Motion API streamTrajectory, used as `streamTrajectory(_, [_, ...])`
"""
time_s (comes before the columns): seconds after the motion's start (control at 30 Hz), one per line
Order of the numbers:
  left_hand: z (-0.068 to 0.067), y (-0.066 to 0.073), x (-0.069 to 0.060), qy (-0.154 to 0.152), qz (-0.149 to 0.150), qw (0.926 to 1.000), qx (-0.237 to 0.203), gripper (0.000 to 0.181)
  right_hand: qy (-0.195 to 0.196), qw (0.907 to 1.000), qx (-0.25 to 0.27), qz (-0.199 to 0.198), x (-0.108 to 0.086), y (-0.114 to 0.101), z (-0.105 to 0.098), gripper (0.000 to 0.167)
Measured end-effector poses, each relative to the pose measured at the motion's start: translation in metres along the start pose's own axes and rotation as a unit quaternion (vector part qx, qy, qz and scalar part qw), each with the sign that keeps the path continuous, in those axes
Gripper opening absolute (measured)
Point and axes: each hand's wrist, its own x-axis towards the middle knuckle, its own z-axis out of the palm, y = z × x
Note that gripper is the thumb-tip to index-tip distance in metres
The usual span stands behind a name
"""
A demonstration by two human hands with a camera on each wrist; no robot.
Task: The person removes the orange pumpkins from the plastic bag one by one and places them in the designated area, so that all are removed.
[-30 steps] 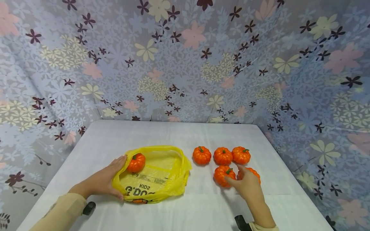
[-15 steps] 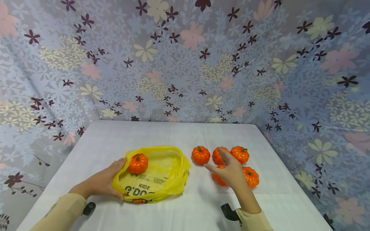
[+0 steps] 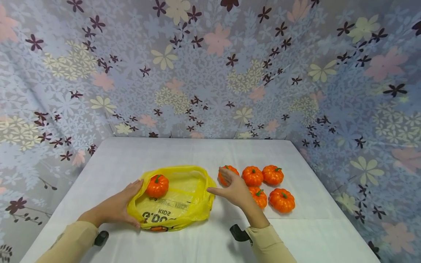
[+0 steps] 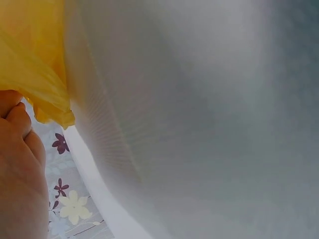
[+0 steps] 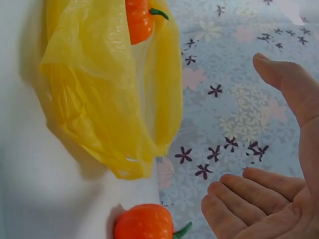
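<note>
A yellow plastic bag (image 3: 184, 215) lies with its mouth spread open on the white-covered table, dark printing showing inside. One small orange pumpkin (image 3: 157, 186) with a green stem sits inside at the left. My left hand (image 3: 116, 204) holds the bag's left rim, fingers behind and thumb toward the front; its fingertips are partly hidden. Beside the bag's right rim, my right hand (image 3: 234, 189) hovers with fingers and thumb apart, and the right wrist view shows a bare palm (image 5: 269, 214). Behind that hand, another pumpkin (image 3: 232, 171) is partly covered.
Several more pumpkins stand to the right: a back one (image 3: 252, 176), a back right one (image 3: 273, 175), a front right one (image 3: 281, 200), and one (image 3: 260, 197) partly behind the right forearm. Flowered cloth (image 3: 210, 73) hangs behind the white table (image 3: 148, 149).
My right hand has moved left from the front pumpkins toward the bag, without carrying anything. The pumpkin in the bag has shifted slightly right. My left hand stays at the rim.
</note>
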Motion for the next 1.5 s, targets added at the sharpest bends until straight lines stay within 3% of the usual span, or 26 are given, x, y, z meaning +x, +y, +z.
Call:
streamTrajectory(0.17, [-0.002, -0.002, 0.001, 0.006, 0.000, 1.0000, 0.000, 0.147, -0.023, 0.9994, 0.024, -0.009, 0.007, -0.002, 0.009, 0.092])
streamTrajectory(0.47, [0.002, -0.001, 0.002, 0.003, 0.000, 1.0000, -0.006, 0.147, -0.055, 0.9981, 0.019, -0.018, 0.015, -0.002, 0.028, 0.093])
streamTrajectory(0.73, [0.001, 0.001, -0.001, 0.007, 0.004, 0.9999, 0.009, 0.148, -0.073, 0.9964, -0.016, -0.039, 0.029, -0.005, 0.050, 0.094])
streamTrajectory(1.0, [0.003, 0.003, 0.001, 0.014, 0.012, 0.9997, 0.014, 0.148, -0.092, 0.9946, -0.036, -0.031, 0.036, -0.010, 0.072, 0.092])
streamTrajectory(1.2, [0.003, 0.003, 0.003, 0.011, 0.008, 0.9998, 0.012, 0.149, -0.109, 0.9933, -0.022, -0.032, 0.043, -0.011, 0.091, 0.091])
streamTrajectory(1.5, [0.002, 0.004, 0.004, 0.007, 0.014, 0.9998, 0.015, 0.148, -0.120, 0.9907, -0.062, -0.017, 0.052, -0.014, 0.115, 0.094])
